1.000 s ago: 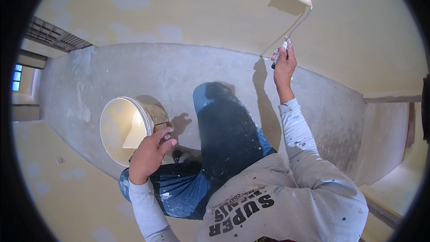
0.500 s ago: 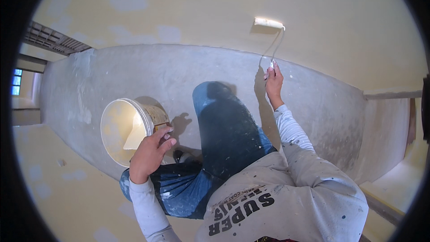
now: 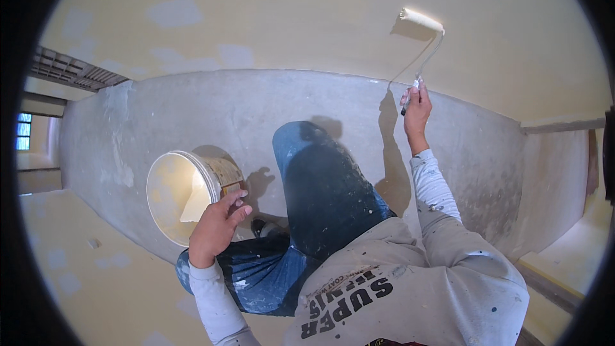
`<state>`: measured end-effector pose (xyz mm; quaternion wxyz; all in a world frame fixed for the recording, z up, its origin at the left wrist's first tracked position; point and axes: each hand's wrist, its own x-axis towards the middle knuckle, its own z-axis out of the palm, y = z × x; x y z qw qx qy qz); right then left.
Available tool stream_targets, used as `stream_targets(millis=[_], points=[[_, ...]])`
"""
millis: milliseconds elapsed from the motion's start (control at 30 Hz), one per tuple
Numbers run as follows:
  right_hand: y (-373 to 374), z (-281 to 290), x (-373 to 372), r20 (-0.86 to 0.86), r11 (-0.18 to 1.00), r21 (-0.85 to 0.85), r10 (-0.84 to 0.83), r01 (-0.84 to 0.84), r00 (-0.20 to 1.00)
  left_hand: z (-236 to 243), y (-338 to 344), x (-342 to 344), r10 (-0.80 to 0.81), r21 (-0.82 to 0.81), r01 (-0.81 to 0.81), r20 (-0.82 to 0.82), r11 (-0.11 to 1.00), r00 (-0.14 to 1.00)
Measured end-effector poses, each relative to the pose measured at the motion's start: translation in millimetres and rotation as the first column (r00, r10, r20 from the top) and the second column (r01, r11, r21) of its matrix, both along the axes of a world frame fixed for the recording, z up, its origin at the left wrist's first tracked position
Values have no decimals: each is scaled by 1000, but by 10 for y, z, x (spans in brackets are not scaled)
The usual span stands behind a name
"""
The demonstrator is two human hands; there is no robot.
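A small paint roller (image 3: 423,20) with a cream sleeve and a bent wire frame is in my right hand (image 3: 417,110), whose fingers are closed round its handle. Its sleeve is at the pale yellow wall (image 3: 307,19), above the wall's bottom edge. My left hand (image 3: 216,230) hangs beside the white bucket (image 3: 215,176), holding nothing, thumb and fingers apart. Cream paint (image 3: 195,200) shows inside the bucket, part of which is hidden behind that hand. Whether the hand touches the rim, I cannot tell.
Grey concrete floor (image 3: 147,112) runs between the yellow walls. Whitish patches (image 3: 175,13) mark the far wall. My bent knee (image 3: 298,138) is between the bucket and my right arm. A dark grille (image 3: 73,67) is at the far left, and a ledge (image 3: 564,126) at the right.
My right hand and the roller have moved to the right, with the sleeve slightly higher along the wall and more tilted. My left hand stays by the bucket.
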<state>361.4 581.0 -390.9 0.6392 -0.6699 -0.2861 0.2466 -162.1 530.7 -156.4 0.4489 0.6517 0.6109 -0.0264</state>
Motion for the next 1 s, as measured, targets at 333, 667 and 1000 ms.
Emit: stream_targets(millis=[333, 667, 1000], points=[[-158, -390, 15, 59, 997, -67, 44, -40, 997, 18, 19, 28, -8, 37, 7, 28, 999, 1000], [474, 1388, -199, 146, 970, 221, 72, -103, 987, 79, -8, 22, -47, 65, 46, 21, 997, 999], [373, 1083, -484, 117, 985, 139, 83, -99, 990, 201, -11, 24, -51, 71, 45, 77, 996, 996]])
